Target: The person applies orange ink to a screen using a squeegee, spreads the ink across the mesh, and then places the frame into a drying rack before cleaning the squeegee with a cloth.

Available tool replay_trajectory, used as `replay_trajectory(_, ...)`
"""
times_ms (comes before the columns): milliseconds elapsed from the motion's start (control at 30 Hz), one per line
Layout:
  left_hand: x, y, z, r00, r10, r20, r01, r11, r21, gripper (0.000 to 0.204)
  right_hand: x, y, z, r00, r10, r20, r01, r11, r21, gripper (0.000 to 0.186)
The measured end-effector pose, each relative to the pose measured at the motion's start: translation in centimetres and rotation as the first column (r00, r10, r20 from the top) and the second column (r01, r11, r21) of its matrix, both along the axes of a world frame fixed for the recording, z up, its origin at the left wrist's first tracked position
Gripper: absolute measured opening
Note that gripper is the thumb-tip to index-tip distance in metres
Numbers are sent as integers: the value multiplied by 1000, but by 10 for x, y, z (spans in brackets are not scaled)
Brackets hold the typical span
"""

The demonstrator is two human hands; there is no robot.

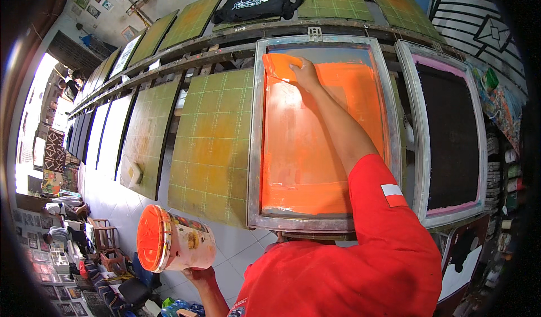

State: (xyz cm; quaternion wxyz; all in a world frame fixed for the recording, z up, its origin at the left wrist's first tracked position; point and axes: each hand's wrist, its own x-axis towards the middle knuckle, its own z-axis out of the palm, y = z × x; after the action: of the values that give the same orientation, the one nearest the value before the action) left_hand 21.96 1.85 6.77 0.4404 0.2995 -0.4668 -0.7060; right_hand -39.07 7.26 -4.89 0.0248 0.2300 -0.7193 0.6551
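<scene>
A large silkscreen frame (255,148) lies on the bench before me, its mesh mostly covered with wet orange ink (304,159). At the far left corner of the mesh, my right hand (306,73) is closed on an ink-coated scraper (277,66), which rests against the mesh. My bare forearm stretches over the inked area. Low on the left, my left hand (199,275) supports a tilted plastic bucket (193,244) from beneath; its fingers are mostly hidden behind the bucket. Orange ink coats the bucket's mouth and has smeared over its rim.
Right of my frame stands a second screen (482,148) with dark mesh and pink edges. Green gridded boards (211,142) line the bench leftward. A black printed shirt (256,1) lies on a far board. A pale block (131,173) sits on a left board. Metal rails (225,55) run between the rows.
</scene>
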Motion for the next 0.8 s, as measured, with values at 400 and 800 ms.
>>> replay_trajectory(400,1,-2,-3,998,-63,-15,61,994,-88,67,14,7,-9,996,56,63,-52,997,-62,29)
replay_trajectory(800,6,-5,-7,997,-72,-40,68,993,-97,65,47,15,-3,979,121,167,-95,984,-152,28)
